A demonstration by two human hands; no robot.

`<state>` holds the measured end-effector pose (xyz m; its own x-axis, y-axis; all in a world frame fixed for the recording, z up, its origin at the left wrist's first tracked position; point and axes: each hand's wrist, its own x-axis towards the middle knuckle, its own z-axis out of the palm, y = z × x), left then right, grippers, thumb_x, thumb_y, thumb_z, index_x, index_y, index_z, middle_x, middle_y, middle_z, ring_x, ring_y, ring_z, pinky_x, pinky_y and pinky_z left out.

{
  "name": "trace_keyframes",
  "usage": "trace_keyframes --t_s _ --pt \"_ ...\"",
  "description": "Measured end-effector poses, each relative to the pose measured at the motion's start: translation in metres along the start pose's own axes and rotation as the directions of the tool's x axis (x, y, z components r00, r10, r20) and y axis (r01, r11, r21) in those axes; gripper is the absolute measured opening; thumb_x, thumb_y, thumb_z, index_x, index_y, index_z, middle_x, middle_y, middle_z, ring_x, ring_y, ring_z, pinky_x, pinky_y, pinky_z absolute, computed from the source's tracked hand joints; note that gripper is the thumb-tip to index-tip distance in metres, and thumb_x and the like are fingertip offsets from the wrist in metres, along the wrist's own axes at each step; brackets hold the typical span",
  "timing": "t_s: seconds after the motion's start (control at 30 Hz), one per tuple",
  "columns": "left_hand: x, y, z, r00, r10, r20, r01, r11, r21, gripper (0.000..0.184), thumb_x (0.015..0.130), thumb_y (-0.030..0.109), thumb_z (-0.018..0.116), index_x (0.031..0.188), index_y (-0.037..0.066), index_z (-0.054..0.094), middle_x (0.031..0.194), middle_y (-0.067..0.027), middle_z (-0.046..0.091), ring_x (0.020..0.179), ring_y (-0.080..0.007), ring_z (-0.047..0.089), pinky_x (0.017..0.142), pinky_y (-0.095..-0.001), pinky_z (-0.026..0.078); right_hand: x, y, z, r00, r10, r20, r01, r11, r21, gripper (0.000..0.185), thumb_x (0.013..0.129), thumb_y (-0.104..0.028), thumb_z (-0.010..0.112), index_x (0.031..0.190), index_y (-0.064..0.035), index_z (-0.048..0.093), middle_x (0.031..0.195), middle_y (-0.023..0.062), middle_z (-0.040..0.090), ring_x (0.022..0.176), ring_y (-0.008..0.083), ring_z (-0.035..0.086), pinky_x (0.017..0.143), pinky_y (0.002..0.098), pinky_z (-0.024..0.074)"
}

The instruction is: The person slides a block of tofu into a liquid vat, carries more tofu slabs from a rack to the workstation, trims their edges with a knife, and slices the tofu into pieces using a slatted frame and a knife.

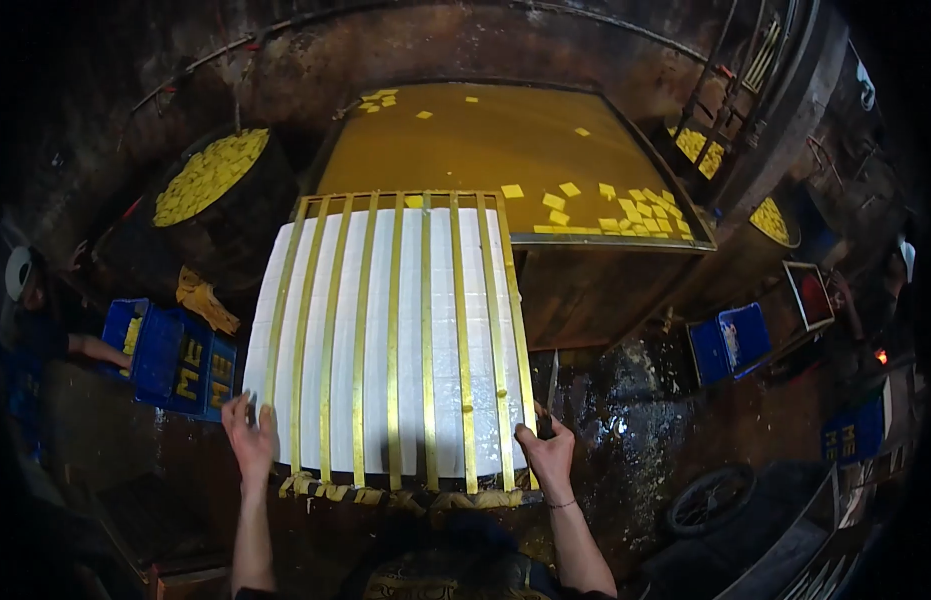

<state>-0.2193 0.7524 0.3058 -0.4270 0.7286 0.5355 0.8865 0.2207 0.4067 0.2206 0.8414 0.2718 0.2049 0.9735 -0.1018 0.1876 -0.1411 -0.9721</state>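
Note:
A yellow slatted rack (392,340) lies over a broad white slab (375,300) marked with faint grid lines. My left hand (250,437) is at the near left corner of the white slab, thumb and fingers apart around its edge. At the near right corner, my right hand (547,450) has its thumb on the rack's outer slat and its fingers curled round the edge. Beyond the rack stretches a vat of brownish-yellow liquid (465,140) with yellow square pieces (645,212) floating, most of them near its right front corner.
Tubs of yellow pieces (213,178) stand left and right of the vat. Blue crates (180,365) sit at left, more (730,343) at right. A wheel (712,500) lies at lower right. People are at both far edges; one's hand (103,350) reaches a crate.

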Motion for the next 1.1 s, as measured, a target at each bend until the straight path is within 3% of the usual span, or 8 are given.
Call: trace_keyframes --t_s 0.13,0.2,0.3,0.33,0.5,0.97,1.07,1.1 --pt "-0.071 -0.022 -0.021 0.931 -0.36 -0.061 0.348 0.926 -0.147 0.025 0.085 0.006 0.067 0.105 -0.002 0.055 0.096 -0.0106 0.051 0.09 -0.0217 0.048 0.082 -0.0349 0.043 0.001 0.006 0.002 1.0 0.01 0.026 -0.011 0.997 0.07 0.039 0.075 -0.005 0.071 0.113 0.0047 0.066 0.096 0.0073 0.071 0.084 0.01 0.062 0.078 0.0259 0.0502" --pt "-0.106 -0.042 -0.006 0.871 -0.487 -0.058 0.408 0.785 -0.467 0.021 0.088 0.007 0.066 0.105 0.004 0.054 0.091 0.0006 0.05 0.076 -0.0087 0.044 0.069 -0.0248 0.042 0.002 0.008 0.0 0.999 0.012 0.032 -0.012 1.0 0.008 0.032 0.076 -0.002 0.07 0.107 0.0061 0.066 0.093 0.0061 0.07 0.085 0.01 0.062 0.079 0.0258 0.05" --pt "-0.095 0.013 -0.035 0.633 -0.737 0.238 0.708 0.427 -0.563 0.018 0.091 0.014 0.067 0.103 0.004 0.059 0.088 0.0011 0.057 0.073 -0.0054 0.051 0.062 -0.0208 0.042 0.004 0.016 0.005 0.997 0.017 0.079 -0.032 0.979 0.2 0.033 0.078 0.003 0.066 0.111 0.0068 0.064 0.097 0.0063 0.069 0.084 0.0112 0.062 0.076 0.0248 0.0496" --pt "-0.109 -0.008 -0.023 0.727 -0.657 0.198 0.616 0.498 -0.61 0.017 0.093 0.013 0.065 0.105 0.005 0.059 0.092 0.0006 0.058 0.076 -0.0057 0.053 0.06 -0.0196 0.042 0.005 0.018 0.005 0.995 0.039 0.093 -0.061 0.965 0.254 0.033 0.079 0.004 0.065 0.111 0.0069 0.064 0.098 0.0061 0.069 0.082 0.0114 0.062 0.074 0.0241 0.0493" --pt "-0.087 0.027 -0.052 0.555 -0.736 0.388 0.716 0.186 -0.673 0.025 0.092 0.017 0.066 0.112 0.005 0.059 0.093 -0.0022 0.063 0.081 -0.0078 0.057 0.059 -0.0213 0.046 0.0 0.005 0.005 0.993 -0.002 0.119 -0.027 0.971 0.236 0.031 0.08 0.006 0.062 0.112 0.0069 0.064 0.098 0.0052 0.068 0.082 0.0115 0.062 0.076 0.0245 0.0488" --pt "-0.09 0.0 -0.049 0.566 -0.641 0.518 0.731 0.101 -0.674 0.026 0.09 0.017 0.066 0.111 0.002 0.061 0.094 -0.0057 0.066 0.084 -0.0111 0.062 0.067 -0.0265 0.052 -0.005 -0.002 0.008 0.994 0.029 0.109 -0.053 0.974 0.222 0.014 0.082 0.002 0.062 0.096 0.0045 0.066 0.076 -0.0036 0.058 0.062 0.0056 0.051 0.053 0.0215 0.0377" --pt "-0.091 -0.003 -0.051 0.561 -0.621 0.547 0.757 0.118 -0.642 0.029 0.09 0.017 0.066 0.115 0.001 0.059 0.097 -0.0074 0.065 0.086 -0.0119 0.062 0.071 -0.0254 0.052 -0.01 -0.008 0.004 0.993 -0.052 0.105 0.028 0.976 0.217 0.035 0.084 0.001 0.062 0.119 0.0059 0.058 0.098 0.0036 0.064 0.074 0.006 0.056 0.06 0.0191 0.042" --pt "-0.092 -0.006 -0.051 0.571 -0.599 0.562 0.766 0.142 -0.626 0.033 0.091 0.016 0.066 0.119 0.001 0.057 0.101 -0.0085 0.064 0.088 -0.0122 0.062 0.073 -0.0244 0.051 -0.005 -0.002 -0.008 0.972 -0.231 -0.053 0.231 0.973 0.004 0.04 0.086 0.0 0.061 0.125 0.0034 0.052 0.101 0.0039 0.061 0.074 0.0057 0.054 0.06 0.0191 0.0412"
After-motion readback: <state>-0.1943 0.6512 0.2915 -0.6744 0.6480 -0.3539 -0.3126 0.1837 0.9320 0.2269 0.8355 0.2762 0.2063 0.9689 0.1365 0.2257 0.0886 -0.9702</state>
